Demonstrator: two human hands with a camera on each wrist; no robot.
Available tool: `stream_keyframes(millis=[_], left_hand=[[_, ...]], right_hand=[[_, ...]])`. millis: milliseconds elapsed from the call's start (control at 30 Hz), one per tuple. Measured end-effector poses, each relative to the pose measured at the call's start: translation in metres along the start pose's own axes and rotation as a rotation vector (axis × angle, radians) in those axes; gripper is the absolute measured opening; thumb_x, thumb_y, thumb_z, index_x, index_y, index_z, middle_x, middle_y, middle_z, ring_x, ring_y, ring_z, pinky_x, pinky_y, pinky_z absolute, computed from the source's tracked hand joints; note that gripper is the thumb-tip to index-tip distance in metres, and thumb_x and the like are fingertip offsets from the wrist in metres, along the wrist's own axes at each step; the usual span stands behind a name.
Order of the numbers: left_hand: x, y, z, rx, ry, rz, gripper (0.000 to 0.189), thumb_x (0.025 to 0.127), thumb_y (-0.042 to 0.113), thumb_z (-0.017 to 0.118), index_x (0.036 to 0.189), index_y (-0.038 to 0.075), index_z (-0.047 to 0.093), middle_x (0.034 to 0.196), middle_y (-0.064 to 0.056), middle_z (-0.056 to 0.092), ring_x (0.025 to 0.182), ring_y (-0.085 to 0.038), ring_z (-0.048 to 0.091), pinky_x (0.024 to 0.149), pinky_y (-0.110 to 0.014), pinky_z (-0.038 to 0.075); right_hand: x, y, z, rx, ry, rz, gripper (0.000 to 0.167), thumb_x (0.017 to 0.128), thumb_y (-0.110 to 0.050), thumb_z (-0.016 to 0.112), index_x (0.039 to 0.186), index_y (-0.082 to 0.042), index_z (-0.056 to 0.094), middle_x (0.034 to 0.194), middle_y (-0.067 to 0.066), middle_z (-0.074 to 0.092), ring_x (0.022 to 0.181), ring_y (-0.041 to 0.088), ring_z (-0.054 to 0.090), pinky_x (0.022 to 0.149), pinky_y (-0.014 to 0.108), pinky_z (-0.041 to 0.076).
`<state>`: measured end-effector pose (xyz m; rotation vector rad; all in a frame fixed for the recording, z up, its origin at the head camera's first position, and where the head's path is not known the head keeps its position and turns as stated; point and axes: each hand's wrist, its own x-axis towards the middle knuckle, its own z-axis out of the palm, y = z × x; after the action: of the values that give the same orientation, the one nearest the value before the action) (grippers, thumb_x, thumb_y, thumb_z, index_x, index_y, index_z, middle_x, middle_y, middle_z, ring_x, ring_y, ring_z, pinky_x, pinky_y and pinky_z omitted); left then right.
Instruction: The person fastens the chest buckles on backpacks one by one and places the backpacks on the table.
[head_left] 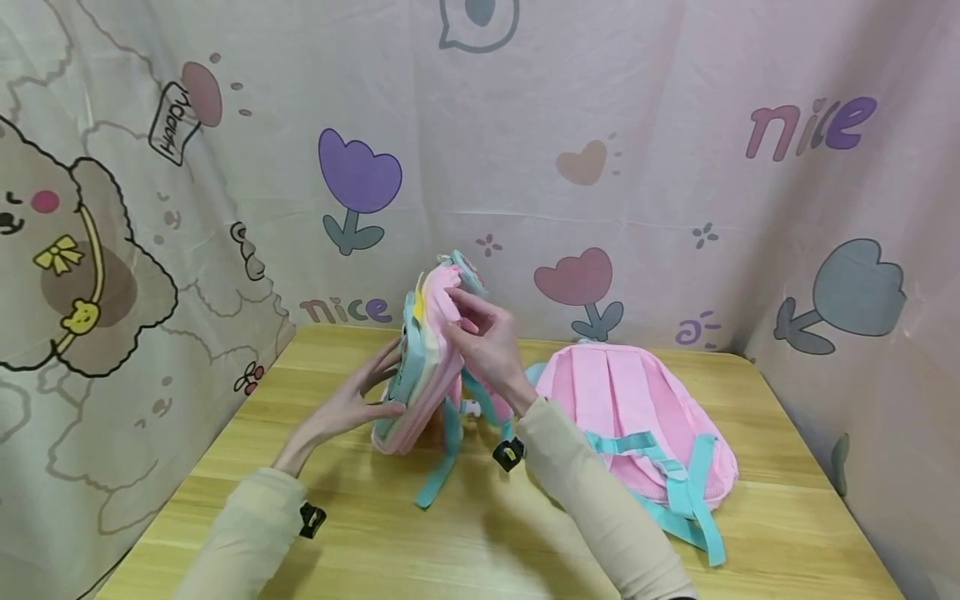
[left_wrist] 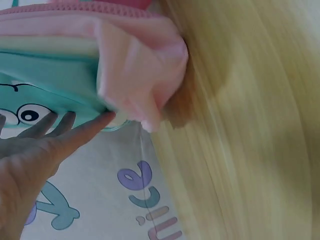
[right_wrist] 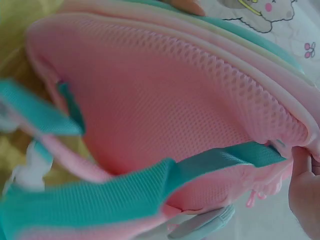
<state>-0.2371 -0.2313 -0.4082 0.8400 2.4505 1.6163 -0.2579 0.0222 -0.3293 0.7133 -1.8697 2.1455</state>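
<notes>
A small pink backpack with a teal front stands tilted on the table, turned side-on in the head view. My right hand pinches it near the top, thumb and fingers on the pink fabric. My left hand rests on the teal front panel, its fingers extended beside a printed cartoon eye. In the right wrist view the pink mesh back panel faces the camera, with a turquoise strap crossing below it. Another turquoise strap trails onto the table.
To the right, a second pink backpack lies on the wooden table, back side up, with turquoise straps spread toward the front. A printed curtain hangs behind the table and along both sides.
</notes>
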Motion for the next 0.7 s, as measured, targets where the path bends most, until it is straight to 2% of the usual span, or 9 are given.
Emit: stream_keyframes(millis=[167, 267, 367, 567, 700], left_hand=[[0.007, 0.001, 0.005, -0.04, -0.015, 0.036, 0.108, 0.089, 0.007, 0.075, 0.163, 0.034, 0.0, 0.169, -0.02, 0.01, 0.149, -0.053, 0.023, 0.11, -0.07, 0.033], [0.007, 0.001, 0.005, -0.052, -0.02, 0.028, 0.111, 0.089, 0.007, 0.075, 0.161, 0.039, -0.003, 0.169, -0.021, 0.009, 0.149, -0.053, 0.022, 0.112, -0.07, 0.03], [0.003, 0.004, 0.001, -0.056, -0.021, 0.008, 0.11, 0.09, 0.007, 0.074, 0.161, 0.04, -0.004, 0.168, -0.025, 0.008, 0.148, -0.055, 0.023, 0.111, -0.07, 0.032], [0.003, 0.029, -0.011, -0.118, -0.013, -0.042, 0.089, 0.102, 0.015, 0.058, 0.16, 0.046, -0.003, 0.169, -0.022, 0.003, 0.149, -0.056, 0.019, 0.097, -0.065, 0.049], [0.008, 0.046, -0.015, -0.107, 0.014, -0.057, 0.074, 0.107, 0.023, 0.049, 0.16, 0.046, 0.002, 0.17, -0.017, 0.006, 0.151, -0.051, 0.019, 0.098, -0.065, 0.049]], right_hand=[[0.004, -0.007, 0.004, -0.003, -0.025, -0.015, 0.047, 0.086, 0.01, 0.066, 0.132, 0.008, 0.061, 0.133, 0.027, 0.064, 0.097, 0.003, 0.062, 0.086, 0.013, 0.052], [0.004, -0.007, 0.004, -0.008, -0.037, 0.004, 0.046, 0.087, 0.009, 0.066, 0.133, 0.007, 0.06, 0.136, 0.025, 0.063, 0.101, 0.005, 0.063, 0.09, 0.014, 0.053], [0.003, -0.006, 0.006, -0.018, -0.063, 0.025, 0.048, 0.088, 0.008, 0.067, 0.135, 0.006, 0.059, 0.139, 0.022, 0.062, 0.107, 0.009, 0.063, 0.095, 0.016, 0.052], [0.0, -0.006, 0.013, 0.001, -0.139, 0.022, 0.048, 0.089, 0.007, 0.066, 0.136, 0.008, 0.057, 0.142, 0.024, 0.058, 0.123, 0.022, 0.06, 0.107, 0.028, 0.049], [-0.001, -0.005, 0.016, -0.079, -0.158, 0.006, 0.048, 0.09, 0.0, 0.069, 0.136, 0.004, 0.059, 0.138, 0.021, 0.061, 0.126, 0.024, 0.055, 0.116, 0.043, 0.042]])
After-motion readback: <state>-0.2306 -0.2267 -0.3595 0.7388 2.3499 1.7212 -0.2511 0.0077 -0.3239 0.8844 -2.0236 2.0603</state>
